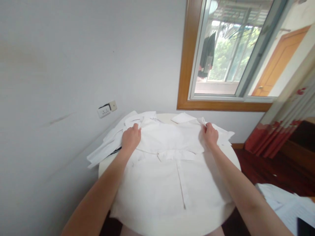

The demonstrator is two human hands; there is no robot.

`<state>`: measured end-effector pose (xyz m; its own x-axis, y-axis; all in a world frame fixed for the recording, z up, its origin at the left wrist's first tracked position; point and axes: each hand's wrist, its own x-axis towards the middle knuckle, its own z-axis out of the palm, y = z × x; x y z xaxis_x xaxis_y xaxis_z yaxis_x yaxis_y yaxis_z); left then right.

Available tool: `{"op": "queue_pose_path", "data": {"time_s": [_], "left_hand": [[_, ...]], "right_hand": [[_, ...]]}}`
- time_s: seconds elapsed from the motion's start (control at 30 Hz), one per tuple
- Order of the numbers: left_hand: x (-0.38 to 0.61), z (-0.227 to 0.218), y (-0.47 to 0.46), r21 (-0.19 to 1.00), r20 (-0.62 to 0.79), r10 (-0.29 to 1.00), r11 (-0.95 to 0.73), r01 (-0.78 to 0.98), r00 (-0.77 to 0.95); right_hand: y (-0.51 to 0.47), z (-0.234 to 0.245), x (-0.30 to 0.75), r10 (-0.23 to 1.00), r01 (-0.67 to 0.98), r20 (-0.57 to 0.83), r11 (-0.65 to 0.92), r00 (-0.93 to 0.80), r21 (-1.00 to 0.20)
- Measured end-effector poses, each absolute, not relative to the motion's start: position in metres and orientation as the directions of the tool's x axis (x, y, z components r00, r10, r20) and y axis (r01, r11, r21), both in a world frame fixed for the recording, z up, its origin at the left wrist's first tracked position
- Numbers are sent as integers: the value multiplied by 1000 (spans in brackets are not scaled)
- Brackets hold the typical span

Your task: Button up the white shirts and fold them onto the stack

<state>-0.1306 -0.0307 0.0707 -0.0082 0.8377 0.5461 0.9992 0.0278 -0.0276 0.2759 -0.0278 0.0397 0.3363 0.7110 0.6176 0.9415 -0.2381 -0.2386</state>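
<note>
A white garment, which looks like a shirt (157,183), lies spread over a round cream table (235,155), with a slit running down its lower middle. My left hand (131,138) is closed on the cloth near its far left corner. At the far right corner, my right hand (210,133) pinches a bunched bit of the same cloth. Between the hands the upper panel (172,134) is stretched fairly flat, its near edge folded over the collar area. More white cloth (110,144) lies beyond my left hand and overhangs the table's left edge.
A white wall with a socket (104,111) stands close behind and left of the table. A wood-framed window (187,65) is at the back right, beside a red and cream curtain (270,131). Papers (290,206) lie on a surface at the lower right.
</note>
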Motion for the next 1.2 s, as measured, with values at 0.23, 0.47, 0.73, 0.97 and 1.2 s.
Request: {"op": "queue_pose_path", "data": {"time_s": [0.23,0.47,0.73,0.97,1.2], "left_hand": [[-107,52,-16,-57,626,775,-62,996,84],[-59,-11,-19,-2,312,887,-357,934,340],[-61,-20,-15,35,208,927,-325,945,311],[-65,-11,-17,43,91,929,-364,930,359],[-78,-6,-42,59,84,961,-269,961,264]], "right_hand": [[-9,25,241,788,964,556,-194,264,-182],[-21,-18,165,975,986,209,100,-71,-136],[-24,-16,171,982,974,160,132,-103,-184],[-35,-13,166,965,972,252,126,-74,-199],[-53,-11,219,996,988,84,6,7,-157]]}}
